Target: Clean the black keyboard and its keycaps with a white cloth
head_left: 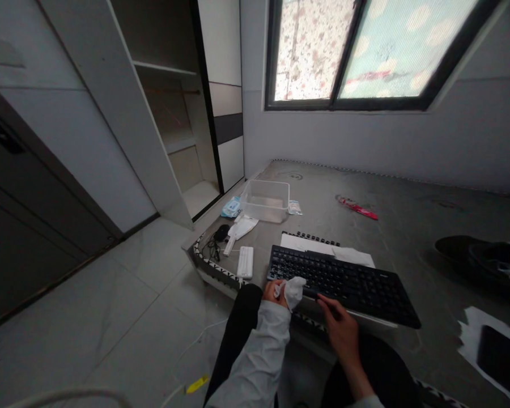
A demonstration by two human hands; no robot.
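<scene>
A black keyboard (pixel 344 283) lies across the near edge of a grey mattress-like platform (pixel 399 221). My left hand (pixel 276 292) is closed around a crumpled white wipe (pixel 294 290), held against the keyboard's near left corner. My right hand (pixel 340 326) grips the keyboard's front edge near the middle. White paper sheets (pixel 323 247) lie under the keyboard's far side.
A clear plastic box (pixel 266 200), a blue wipe packet (pixel 231 207), a white brush (pixel 238 232), a white remote-like bar (pixel 245 262) and a black mouse (pixel 221 232) sit at left. A red wrapper (pixel 357 208) lies further back. Dark objects (pixel 480 258) and a black tablet on paper (pixel 499 357) are at right.
</scene>
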